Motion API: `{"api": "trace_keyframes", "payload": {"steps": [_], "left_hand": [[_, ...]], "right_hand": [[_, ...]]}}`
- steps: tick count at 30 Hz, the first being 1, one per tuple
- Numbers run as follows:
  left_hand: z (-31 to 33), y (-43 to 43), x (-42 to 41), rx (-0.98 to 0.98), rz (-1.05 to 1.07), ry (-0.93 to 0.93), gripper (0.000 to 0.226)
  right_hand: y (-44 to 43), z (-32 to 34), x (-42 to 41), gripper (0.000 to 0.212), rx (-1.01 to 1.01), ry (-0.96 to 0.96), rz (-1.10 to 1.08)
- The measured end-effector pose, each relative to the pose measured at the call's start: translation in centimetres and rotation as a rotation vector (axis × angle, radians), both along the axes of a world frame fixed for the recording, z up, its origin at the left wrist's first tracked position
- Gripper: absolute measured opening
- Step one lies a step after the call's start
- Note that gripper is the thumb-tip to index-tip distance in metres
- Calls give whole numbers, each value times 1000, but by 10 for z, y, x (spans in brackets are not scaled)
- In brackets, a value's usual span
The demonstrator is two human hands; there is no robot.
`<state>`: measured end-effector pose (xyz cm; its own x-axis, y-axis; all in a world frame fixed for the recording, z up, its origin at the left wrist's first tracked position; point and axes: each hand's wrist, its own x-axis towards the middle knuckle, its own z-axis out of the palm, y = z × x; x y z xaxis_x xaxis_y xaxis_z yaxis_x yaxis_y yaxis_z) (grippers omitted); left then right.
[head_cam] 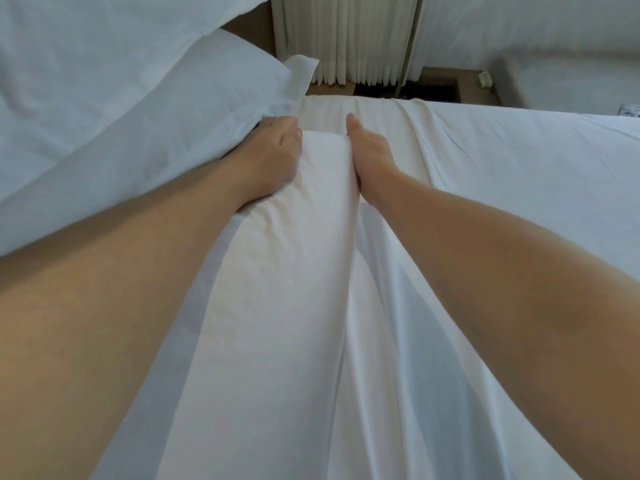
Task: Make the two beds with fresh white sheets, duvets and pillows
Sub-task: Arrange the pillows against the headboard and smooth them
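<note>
My left hand and my right hand are both stretched out over the bed, one on each side of a long raised fold of white cotton sheet that runs from my body toward the far edge of the bed. The left fingers are curled together and press against the left side of the fold; their tips are partly hidden under a soft white pillow in a smooth pillowcase, which lies on the left part of the bed and touches my left wrist. On the right hand I see only the thumb, straight and pointing forward; the other fingers are tucked behind the fold, so I cannot tell if they pinch it or only push.

The rest of the flat white sheet lies spread to the right with some soft wrinkles, up to the far edge, where cream pleated curtains hang behind.

I think I am straightening the sheet. To do it well, I should pull the fold evenly with both hands toward the far edge, keep the same tension left and right, and move the pillow away first so it does not trap the cloth.
</note>
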<state>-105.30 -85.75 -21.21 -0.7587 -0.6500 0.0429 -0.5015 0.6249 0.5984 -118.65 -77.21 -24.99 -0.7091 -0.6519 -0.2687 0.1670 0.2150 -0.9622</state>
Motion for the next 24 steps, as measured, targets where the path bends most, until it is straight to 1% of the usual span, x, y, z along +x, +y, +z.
{"api": "trace_keyframes", "payload": {"steps": [1, 2, 3, 4, 6, 7, 8, 10, 11, 12, 13, 15, 16, 17, 19, 20, 21, 22, 24], "left_hand": [[-1, 2, 0, -4, -8, 7, 14], [-1, 3, 1, 5, -6, 28, 11], [-1, 5, 1, 10, -22, 33, 11], [0, 8, 2, 24, -31, 50, 13], [0, 14, 2, 13, -29, 90, 13], [1, 15, 3, 8, -31, 121, 11], [1, 16, 4, 3, -30, 138, 12], [2, 17, 7, 31, -28, 159, 14], [2, 18, 9, 59, -28, 168, 15], [2, 18, 9, 72, -35, 185, 19], [1, 19, 9, 46, -44, 177, 23], [3, 22, 12, -16, -59, 126, 25], [3, 23, 13, -45, -69, 104, 27], [2, 22, 14, -71, -70, 76, 31], [1, 18, 15, -92, -1, 2, 41], [2, 18, 15, -65, 45, -41, 42], [3, 20, 14, -12, 85, -77, 38], [4, 22, 13, 54, 102, -109, 32], [6, 28, 13, 130, 63, -151, 26]], "right_hand": [[-4, 3, -4, 42, -21, -58, -28], [-8, 3, -10, 41, -1, -65, -37], [-9, 4, -13, 42, 38, -58, -3], [-10, 3, -16, 47, 93, -16, 71], [-10, 9, -17, 64, 191, 47, 236], [-12, 15, -18, 67, 231, 82, 281], [-15, 21, -18, 64, 258, 132, 291], [-21, 27, -16, 47, 224, 199, 196], [-23, 26, -13, 44, 167, 176, 115], [-23, 24, -12, 46, 112, 152, 41], [-24, 21, -10, 47, 58, 139, -30], [-18, 4, -8, 48, -13, 109, -96], [-12, -8, -4, 53, -51, 77, -106], [-5, -23, 2, 64, -67, 27, -114], [4, -56, 15, 93, -83, -48, -125], [7, -62, 24, 101, -84, -73, -103], [8, -62, 36, 98, -85, -75, -71], [9, -55, 48, 89, -79, -71, -46], [8, -46, 58, 72, -113, -60, -21]]}}
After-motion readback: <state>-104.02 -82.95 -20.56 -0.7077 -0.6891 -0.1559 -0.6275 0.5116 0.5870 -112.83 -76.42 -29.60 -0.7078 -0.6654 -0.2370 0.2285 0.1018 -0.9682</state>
